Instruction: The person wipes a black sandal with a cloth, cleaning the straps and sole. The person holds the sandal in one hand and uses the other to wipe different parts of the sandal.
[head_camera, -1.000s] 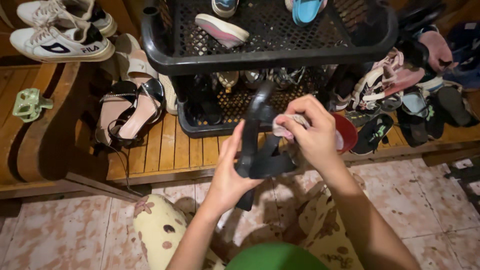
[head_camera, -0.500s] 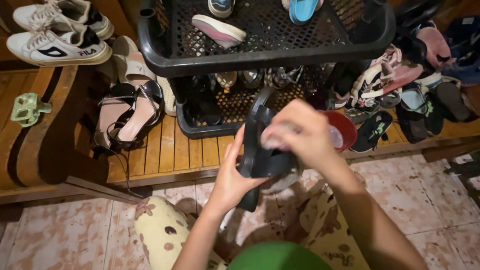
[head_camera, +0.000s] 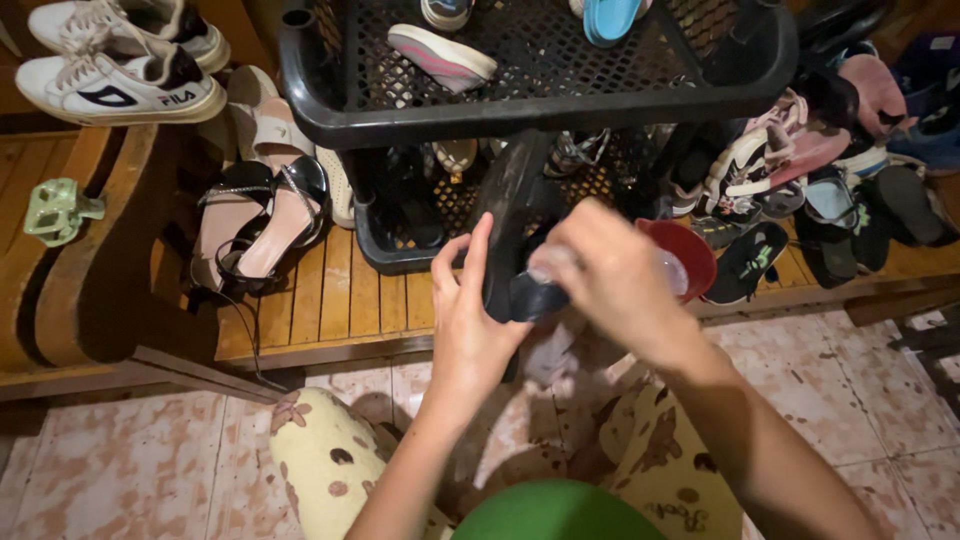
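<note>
My left hand (head_camera: 470, 325) grips a black sandal (head_camera: 512, 235), holding it upright on edge in front of the shoe rack. My right hand (head_camera: 605, 275) presses a small pale cloth (head_camera: 550, 350) against the sandal's strap side; part of the cloth hangs below, blurred. Behind my right hand sits a red bowl (head_camera: 692, 262) on the wooden platform.
A black plastic shoe rack (head_camera: 540, 100) holds several shoes. A pair of black strappy heels (head_camera: 262, 215) and white sneakers (head_camera: 120, 85) lie left on the wooden platform (head_camera: 335, 300). More sandals and shoes (head_camera: 820, 190) pile at the right. Tiled floor below; my patterned-clothed knees at the bottom.
The sandal has been raised and tilted more upright. My right hand slid down its side with the cloth, which now dangles lower.
</note>
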